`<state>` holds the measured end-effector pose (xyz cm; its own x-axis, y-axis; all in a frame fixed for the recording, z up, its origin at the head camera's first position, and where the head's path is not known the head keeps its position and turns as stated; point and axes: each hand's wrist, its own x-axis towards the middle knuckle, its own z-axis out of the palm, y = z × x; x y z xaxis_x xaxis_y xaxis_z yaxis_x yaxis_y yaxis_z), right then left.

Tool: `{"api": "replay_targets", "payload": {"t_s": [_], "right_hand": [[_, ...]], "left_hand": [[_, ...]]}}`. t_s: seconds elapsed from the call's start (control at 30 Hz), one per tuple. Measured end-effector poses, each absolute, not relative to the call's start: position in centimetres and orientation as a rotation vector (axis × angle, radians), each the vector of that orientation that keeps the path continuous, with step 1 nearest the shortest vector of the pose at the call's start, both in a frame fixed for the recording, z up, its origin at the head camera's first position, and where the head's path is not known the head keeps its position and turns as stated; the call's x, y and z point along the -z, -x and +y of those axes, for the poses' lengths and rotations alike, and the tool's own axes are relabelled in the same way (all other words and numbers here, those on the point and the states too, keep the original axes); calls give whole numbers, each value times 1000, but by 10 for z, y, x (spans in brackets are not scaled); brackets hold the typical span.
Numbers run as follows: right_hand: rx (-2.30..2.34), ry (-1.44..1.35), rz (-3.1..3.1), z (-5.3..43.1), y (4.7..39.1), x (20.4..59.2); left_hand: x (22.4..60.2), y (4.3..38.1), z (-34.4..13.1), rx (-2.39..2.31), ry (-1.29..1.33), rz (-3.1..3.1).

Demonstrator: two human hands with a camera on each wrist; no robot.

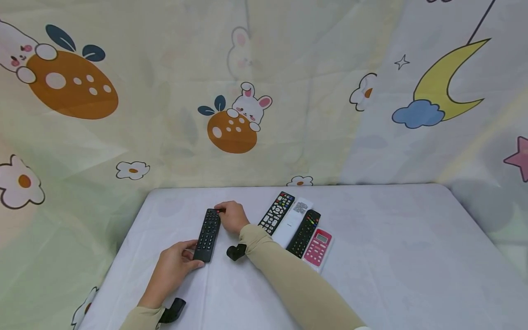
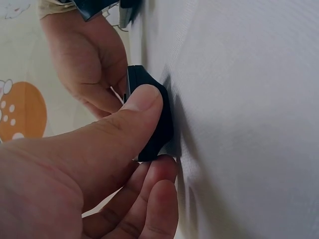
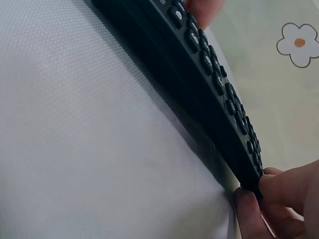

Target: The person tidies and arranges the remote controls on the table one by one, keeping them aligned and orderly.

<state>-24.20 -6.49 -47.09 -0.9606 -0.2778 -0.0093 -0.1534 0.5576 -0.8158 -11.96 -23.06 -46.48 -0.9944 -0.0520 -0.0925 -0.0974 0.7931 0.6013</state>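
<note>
A black remote control lies close over the white tabletop, its button side up. My left hand pinches its near end, the thumb on the side and the fingers curled by the opposite edge in the left wrist view. At the far end, the thumb and fingers of my right hand grip the corner. In the right wrist view the remote slants across the frame, the right fingertips at its lower end. Behind the left thumb, part of the remote is hidden in the left wrist view.
Right of the hands, several remotes lie in a slanting row: a black one with white keys, a white one with a printed label, a black one with coloured keys and a red-and-white one. A patterned cloth hangs behind the table.
</note>
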Motion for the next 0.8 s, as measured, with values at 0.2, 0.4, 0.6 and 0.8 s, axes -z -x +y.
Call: {"api": "replay_targets", "payload": {"t_s": [0.2,0.4,0.6,0.8], "right_hand": [[1355,386,2669,-66,239,470],[1334,424,2694,-66,239,470],[1333,431,2698,-68,237,470],[1372,411,2679,-64,237,471]], "left_hand": [[466,119,-231,-990,124,2914],[467,118,-231,-993,134,2921],[468,118,-232,-1018,134,2922],[468,118,-232,-1002,129,2931]]}}
